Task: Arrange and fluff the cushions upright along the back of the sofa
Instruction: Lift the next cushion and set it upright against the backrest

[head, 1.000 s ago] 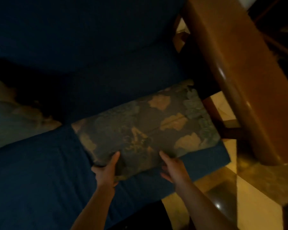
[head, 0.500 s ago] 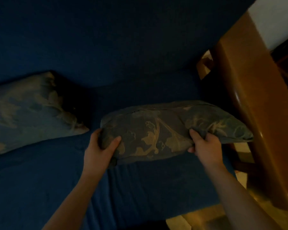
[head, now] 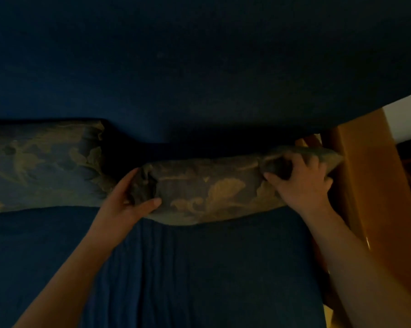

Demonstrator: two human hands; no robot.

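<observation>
My left hand (head: 131, 200) and right hand (head: 301, 179) each clamp an end of the patterned cushion (head: 211, 192), which I've carried from the seat's front edge back against the sofa backrest (head: 199, 67). It's nearly placed beside the second cushion (head: 43, 164); dim room, wooden armrest (head: 375, 197) right.

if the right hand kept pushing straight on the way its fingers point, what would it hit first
Probably the sofa's blue backrest: the right hand grips the patterned cushion's right end, fingers pointing up and back. The wooden armrest sits beside it, not ahead. Depth is unclear.
</observation>
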